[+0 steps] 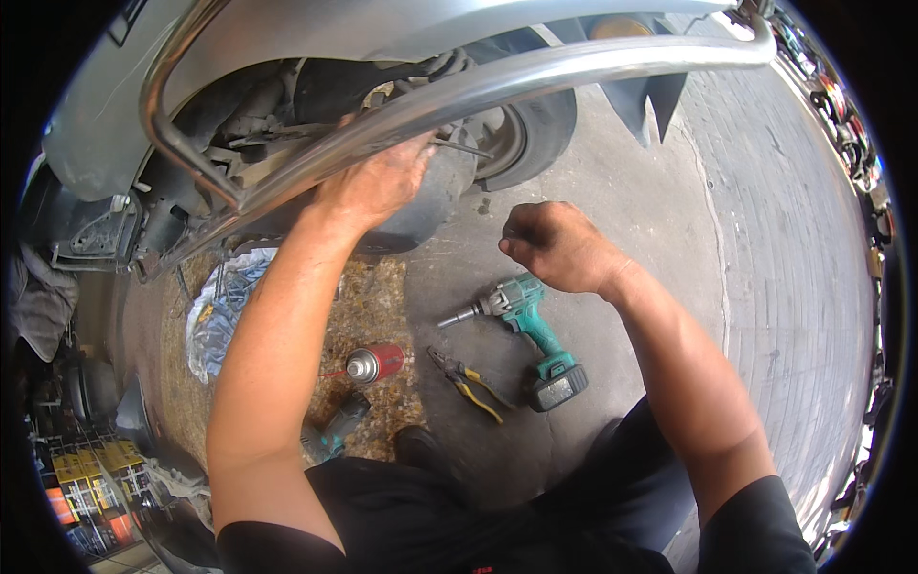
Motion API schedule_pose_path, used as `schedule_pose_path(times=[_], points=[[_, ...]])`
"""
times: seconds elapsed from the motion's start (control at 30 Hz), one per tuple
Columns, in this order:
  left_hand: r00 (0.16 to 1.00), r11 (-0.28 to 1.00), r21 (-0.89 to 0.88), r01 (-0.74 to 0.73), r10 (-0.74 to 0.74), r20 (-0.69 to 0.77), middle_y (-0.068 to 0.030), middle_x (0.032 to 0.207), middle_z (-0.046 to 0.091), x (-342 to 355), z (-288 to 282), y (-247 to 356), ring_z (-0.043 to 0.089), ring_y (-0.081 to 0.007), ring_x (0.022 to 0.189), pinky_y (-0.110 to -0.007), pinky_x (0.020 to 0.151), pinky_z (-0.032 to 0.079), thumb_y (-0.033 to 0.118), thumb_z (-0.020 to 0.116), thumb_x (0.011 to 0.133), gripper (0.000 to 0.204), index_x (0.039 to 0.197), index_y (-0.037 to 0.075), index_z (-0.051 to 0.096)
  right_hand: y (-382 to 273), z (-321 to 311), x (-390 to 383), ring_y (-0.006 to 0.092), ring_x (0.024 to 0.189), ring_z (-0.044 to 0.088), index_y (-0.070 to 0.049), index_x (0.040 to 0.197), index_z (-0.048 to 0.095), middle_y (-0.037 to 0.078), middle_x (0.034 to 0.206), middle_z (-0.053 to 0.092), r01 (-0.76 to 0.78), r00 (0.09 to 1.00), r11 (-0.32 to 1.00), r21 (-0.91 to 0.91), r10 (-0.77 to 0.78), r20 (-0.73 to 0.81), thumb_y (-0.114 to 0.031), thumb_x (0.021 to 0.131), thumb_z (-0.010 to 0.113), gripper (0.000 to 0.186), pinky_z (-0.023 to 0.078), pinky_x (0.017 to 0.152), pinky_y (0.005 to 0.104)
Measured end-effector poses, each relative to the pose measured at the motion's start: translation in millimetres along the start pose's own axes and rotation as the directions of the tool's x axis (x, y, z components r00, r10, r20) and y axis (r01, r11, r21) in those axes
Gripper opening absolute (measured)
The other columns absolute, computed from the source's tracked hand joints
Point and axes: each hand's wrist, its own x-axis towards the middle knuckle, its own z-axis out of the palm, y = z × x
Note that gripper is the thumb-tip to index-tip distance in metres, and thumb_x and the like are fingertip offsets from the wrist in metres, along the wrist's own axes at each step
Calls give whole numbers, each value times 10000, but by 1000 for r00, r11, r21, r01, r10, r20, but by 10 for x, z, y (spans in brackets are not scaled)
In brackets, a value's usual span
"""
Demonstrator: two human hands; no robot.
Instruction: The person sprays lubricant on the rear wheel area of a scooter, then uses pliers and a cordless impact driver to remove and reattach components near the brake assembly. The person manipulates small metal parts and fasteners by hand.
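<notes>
My left hand reaches in behind a bent silver tube bar, close to the car's wheel well. Its fingers are curled and partly hidden by the bar. A thin dark rod sticks out beside the knuckles toward the tyre; I cannot tell if it is gripped. Over the concrete, my right hand is closed with the fingers curled under, and nothing shows in it. Just below it lies a teal cordless impact wrench with a long socket. Yellow-handled pliers rest beside that wrench.
A red spray can stands on a stained brown board. Blue-white rags in a pale tray and a second teal power tool are nearby. The silver car body overhangs from above. Boxes fill the lower left.
</notes>
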Motion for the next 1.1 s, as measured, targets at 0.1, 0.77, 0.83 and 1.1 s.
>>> schedule_pose_path(times=[0.1, 0.77, 0.83, 1.1], points=[[999, 1000, 6, 23, -23, -22, -118, 1137, 672, 56, 1, -7, 644, -356, 1041, -459, 905, 520, 195, 687, 910, 290, 1180, 90, 700, 21, -82, -97, 381, 972, 678, -3, 958, 710, 216, 927, 707, -10, 1000, 1000, 13, 10, -8, -204, 911, 639, 218, 522, 865, 460], [998, 998, 62, 11, -7, -62, -120, 1168, 637, 74, 73, 15, 581, -340, 1125, -455, 996, 439, 152, 683, 890, 312, 1183, 46, 690, 42, -99, -205, 387, 881, 684, -19, 943, 681, 208, 863, 696, 68, 997, 988, -138, -63, 36, -204, 916, 658, 188, 543, 795, 463], [998, 998, 63, 15, -11, -57, -122, 1171, 635, 73, 70, 16, 582, -343, 1123, -456, 996, 439, 153, 683, 890, 315, 1186, 46, 689, 41, -86, -195, 388, 878, 684, -17, 938, 678, 207, 858, 695, 72, 997, 988, -139, -67, 36, -200, 916, 658, 185, 543, 793, 464], [999, 999, 41, 12, -10, -44, -141, 1165, 630, 85, 56, -14, 581, -355, 1113, -450, 972, 452, 129, 658, 902, 301, 1189, 40, 678, 31, -66, -171, 393, 869, 677, -14, 913, 671, 208, 845, 688, 72, 997, 986, -148, -68, 27, -185, 909, 658, 171, 536, 780, 469]])
